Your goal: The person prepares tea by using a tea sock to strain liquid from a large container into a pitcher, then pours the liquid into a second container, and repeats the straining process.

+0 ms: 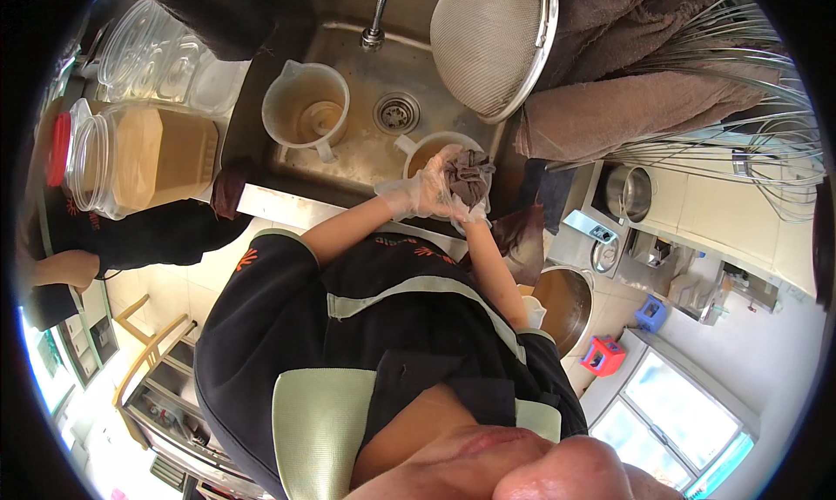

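Note:
A crumpled wet grey-brown cloth is bunched between my two hands at the sink's front edge. My left hand, in a clear plastic glove, presses on the cloth from the left. My right hand, also gloved, cups it from below and the right; its fingers are mostly hidden. Just beyond and under the hands, a translucent plastic pitcher stands in the sink, partly covered by them. Another translucent pitcher with brownish residue or liquid sits to the left in the steel sink.
A tap hangs over the sink near the drain. A mesh strainer, brown towels and whisks crowd the right. Clear tubs stand left. Another person's arm is at far left. A large pot stands behind right.

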A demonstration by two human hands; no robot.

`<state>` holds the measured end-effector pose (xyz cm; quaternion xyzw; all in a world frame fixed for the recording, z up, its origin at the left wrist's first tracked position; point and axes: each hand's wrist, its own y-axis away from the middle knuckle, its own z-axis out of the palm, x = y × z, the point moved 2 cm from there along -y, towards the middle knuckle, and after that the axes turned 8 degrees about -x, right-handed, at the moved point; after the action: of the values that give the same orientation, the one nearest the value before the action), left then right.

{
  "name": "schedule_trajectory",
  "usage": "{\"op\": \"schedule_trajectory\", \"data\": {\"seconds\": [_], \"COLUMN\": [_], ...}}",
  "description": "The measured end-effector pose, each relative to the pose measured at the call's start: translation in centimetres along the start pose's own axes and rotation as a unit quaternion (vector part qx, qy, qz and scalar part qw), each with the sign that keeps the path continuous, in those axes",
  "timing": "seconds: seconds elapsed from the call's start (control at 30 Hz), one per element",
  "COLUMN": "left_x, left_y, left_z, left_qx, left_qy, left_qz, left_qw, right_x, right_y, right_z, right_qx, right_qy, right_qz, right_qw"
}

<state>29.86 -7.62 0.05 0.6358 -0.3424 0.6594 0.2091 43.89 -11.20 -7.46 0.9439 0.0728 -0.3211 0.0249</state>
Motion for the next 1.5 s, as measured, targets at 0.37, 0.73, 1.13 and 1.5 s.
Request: {"op": "schedule_trajectory", "data": {"seconds": [0.37, 0.73, 1.13, 1.5], "left_x": [-6.8, -6.9, -5.9, -4.4], "left_y": [-0.8, -2.1, 1.3, 2.7], "left_z": [-1.1, 0.1, -0.2, -2.1], "left_qx": [-0.117, -0.094, -0.042, 0.021], "left_qy": [-0.224, -0.303, -0.391, -0.451], "left_qz": [-0.129, -0.195, -0.280, -0.342], "left_qw": [0.959, 0.928, 0.876, 0.824], "right_x": [-1.4, 3.2, 3.4, 0.9], "right_y": [-0.5, -0.2, 1.4, -5.6], "right_z": [-1.8, 0.3, 3.4, 4.5], "right_qx": [0.065, 0.015, -0.017, -0.094], "right_qy": [-0.658, -0.410, -0.679, -0.773], "right_qz": [0.293, 0.249, 0.330, 0.251], "right_qw": [0.691, 0.878, 0.656, 0.575]}}
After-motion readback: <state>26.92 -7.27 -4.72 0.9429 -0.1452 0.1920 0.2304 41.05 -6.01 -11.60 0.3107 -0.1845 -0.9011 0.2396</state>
